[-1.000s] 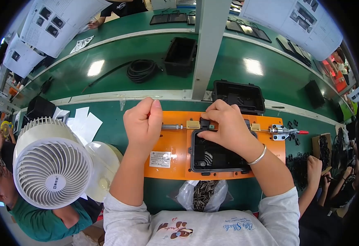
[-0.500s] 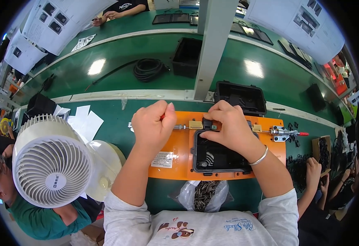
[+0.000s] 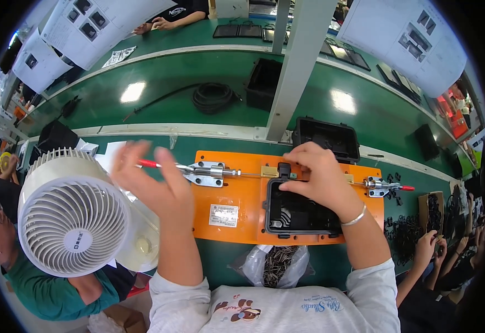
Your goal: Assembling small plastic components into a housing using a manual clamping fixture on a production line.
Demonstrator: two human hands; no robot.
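Note:
My left hand (image 3: 153, 180) is blurred, its fingers apart around the red handle (image 3: 149, 164) of the left toggle clamp (image 3: 209, 173). That handle points left. The clamp's rod reaches toward a tan block (image 3: 269, 171) near the box. My right hand (image 3: 324, 180) holds the far wall of an open black plastic box (image 3: 303, 228), with the thumb inside and the fingers over the back. A small black latch piece (image 3: 284, 170) stands up at that wall, just left of the fingers. The box sits in an orange fixture plate (image 3: 242, 211).
A right toggle clamp (image 3: 380, 186) sits at the plate's other end. A clear bag of screws (image 3: 278, 265) lies in front. A white fan (image 3: 73, 216) stands at left. Behind are another black box part (image 3: 331, 136), a cable coil (image 3: 214, 98) and a post (image 3: 295, 83).
My left hand has moved left and opened from a fist around the red handle. The handle now points left. My right hand stays at the box, and the view has shifted slightly.

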